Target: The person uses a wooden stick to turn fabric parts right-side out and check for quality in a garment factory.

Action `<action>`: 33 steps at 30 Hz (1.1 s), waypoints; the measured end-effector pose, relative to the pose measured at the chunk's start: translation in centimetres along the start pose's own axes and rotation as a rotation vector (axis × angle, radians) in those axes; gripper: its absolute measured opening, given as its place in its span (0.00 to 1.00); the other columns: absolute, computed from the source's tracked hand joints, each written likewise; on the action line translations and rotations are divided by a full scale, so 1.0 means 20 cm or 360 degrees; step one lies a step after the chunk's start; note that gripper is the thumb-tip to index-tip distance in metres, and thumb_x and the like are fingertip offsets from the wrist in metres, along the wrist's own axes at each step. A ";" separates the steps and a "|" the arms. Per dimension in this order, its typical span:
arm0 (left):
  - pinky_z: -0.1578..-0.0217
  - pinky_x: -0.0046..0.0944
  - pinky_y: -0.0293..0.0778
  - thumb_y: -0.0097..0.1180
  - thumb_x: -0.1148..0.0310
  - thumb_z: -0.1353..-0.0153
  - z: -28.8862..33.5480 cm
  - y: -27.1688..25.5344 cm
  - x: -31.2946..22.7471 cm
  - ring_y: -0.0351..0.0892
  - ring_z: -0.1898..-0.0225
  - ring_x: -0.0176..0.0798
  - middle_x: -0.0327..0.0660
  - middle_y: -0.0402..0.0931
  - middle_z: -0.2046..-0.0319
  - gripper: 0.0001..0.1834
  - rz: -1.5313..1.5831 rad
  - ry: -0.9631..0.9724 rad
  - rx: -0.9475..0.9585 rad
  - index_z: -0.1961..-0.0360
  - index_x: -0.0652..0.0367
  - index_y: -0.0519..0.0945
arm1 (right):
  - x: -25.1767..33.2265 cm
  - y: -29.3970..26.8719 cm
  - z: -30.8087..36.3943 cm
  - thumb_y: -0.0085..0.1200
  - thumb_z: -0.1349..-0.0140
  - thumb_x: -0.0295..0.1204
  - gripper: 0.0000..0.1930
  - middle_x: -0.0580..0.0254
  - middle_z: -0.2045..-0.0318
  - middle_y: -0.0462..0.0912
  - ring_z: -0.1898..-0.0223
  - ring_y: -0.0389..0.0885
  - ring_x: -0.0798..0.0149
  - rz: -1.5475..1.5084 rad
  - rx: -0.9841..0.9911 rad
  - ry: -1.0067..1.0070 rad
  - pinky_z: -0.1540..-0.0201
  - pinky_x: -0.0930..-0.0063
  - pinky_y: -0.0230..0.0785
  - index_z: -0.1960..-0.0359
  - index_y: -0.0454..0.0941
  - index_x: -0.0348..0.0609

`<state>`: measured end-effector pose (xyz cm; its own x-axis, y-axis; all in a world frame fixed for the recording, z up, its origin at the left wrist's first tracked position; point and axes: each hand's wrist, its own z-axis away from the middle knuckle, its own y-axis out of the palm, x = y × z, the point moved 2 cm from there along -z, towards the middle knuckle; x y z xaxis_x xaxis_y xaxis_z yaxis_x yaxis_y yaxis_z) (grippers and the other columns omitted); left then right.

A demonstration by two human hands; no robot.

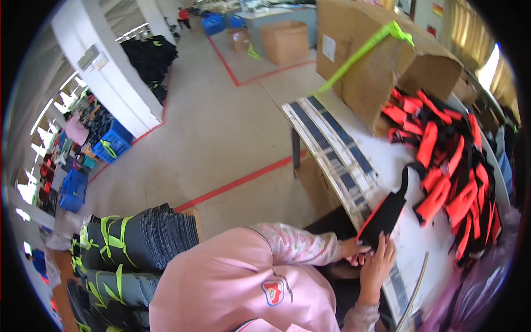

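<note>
A black fabric piece with an orange edge and a narrow strap end lies over the edge of the white table. My left hand is closed at the piece's near end, its fingers partly hidden. Beside it, my right hand has bent fingers pinching the same end. Both hands are close together, almost touching. A pile of orange and black fabric pieces is heaped on the table to the right of them.
The white table has striped tape along its edge. A large cardboard box lies at its far end with a lime strip over it. Bundled dark fabric stacks tied with lime strips stand at left. A thin curved rod is near my right hand.
</note>
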<state>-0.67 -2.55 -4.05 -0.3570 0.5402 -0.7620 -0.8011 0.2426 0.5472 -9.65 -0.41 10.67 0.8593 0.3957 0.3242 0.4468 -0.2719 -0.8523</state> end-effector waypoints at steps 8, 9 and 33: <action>0.87 0.30 0.65 0.48 0.53 0.38 0.00 -0.08 0.02 0.71 0.88 0.32 0.39 0.74 0.85 0.20 -0.0097 0.0155 -0.0446 0.76 0.59 0.77 | -0.22 0.27 -0.07 0.48 0.57 0.20 0.11 0.59 0.72 0.75 0.66 0.74 0.54 -0.0505 0.0054 -0.0205 0.64 0.65 0.69 0.70 0.78 0.41; 0.87 0.30 0.65 0.48 0.53 0.38 -0.01 -0.06 0.03 0.71 0.88 0.32 0.39 0.74 0.85 0.20 -0.0098 0.0119 -0.0412 0.76 0.59 0.77 | -0.22 0.28 -0.04 0.49 0.58 0.20 0.11 0.59 0.73 0.74 0.66 0.74 0.55 -0.0476 0.0113 -0.0204 0.64 0.66 0.70 0.70 0.78 0.42; 0.66 0.46 0.80 0.59 0.47 0.47 0.04 -0.16 -0.07 0.79 0.72 0.44 0.47 0.76 0.69 0.26 0.0264 -0.0576 -0.0234 0.57 0.56 0.75 | -0.14 0.27 0.10 0.51 0.54 0.21 0.18 0.52 0.64 0.75 0.56 0.73 0.44 -0.0240 0.0263 -0.0258 0.47 0.58 0.66 0.57 0.77 0.36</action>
<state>2.74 -3.35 -4.49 -0.3163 0.8167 -0.4827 -0.8162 0.0250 0.5772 -10.12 -1.24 4.27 0.7290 0.5598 0.3940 0.5085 -0.0574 -0.8591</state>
